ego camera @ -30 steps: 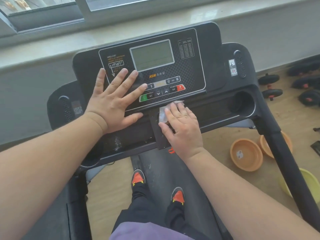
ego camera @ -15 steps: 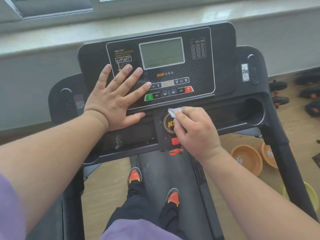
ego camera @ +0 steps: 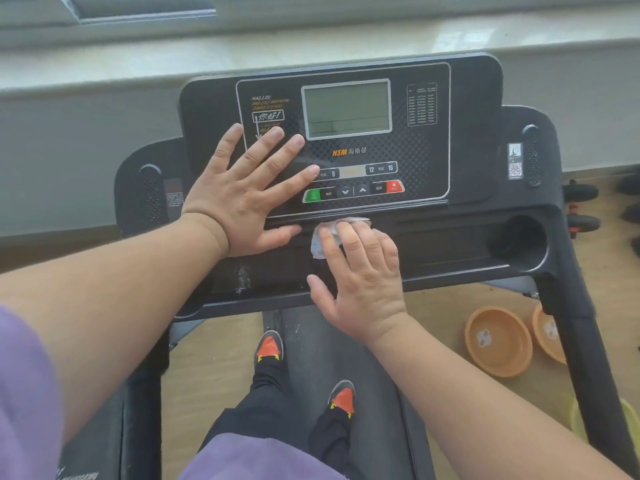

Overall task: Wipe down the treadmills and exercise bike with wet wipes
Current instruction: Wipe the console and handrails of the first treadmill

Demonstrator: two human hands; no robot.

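Observation:
A black treadmill console (ego camera: pixel 426 143) with a grey display and a row of buttons faces me. My left hand (ego camera: pixel 249 195) lies flat on its left half, fingers spread. My right hand (ego camera: pixel 360 275) presses a crumpled white wet wipe (ego camera: pixel 320 242) with straight fingers onto the ledge just below the button row, at the middle of the console tray (ego camera: pixel 450 244). Most of the wipe is hidden under the fingers. My feet in black and orange shoes stand on the treadmill belt (ego camera: pixel 311 334) below.
Two orange bowls (ego camera: pixel 498 341) lie on the wooden floor to the right, beside the treadmill's right upright (ego camera: pixel 588 358). A yellow-green bowl (ego camera: pixel 627 420) shows behind that upright. Dumbbells (ego camera: pixel 581 202) lie further back on the right. A window sill runs behind the console.
My right hand has uncurled and slid the wipe up from the round logo to the ledge under the buttons. My left hand has stayed flat on the console.

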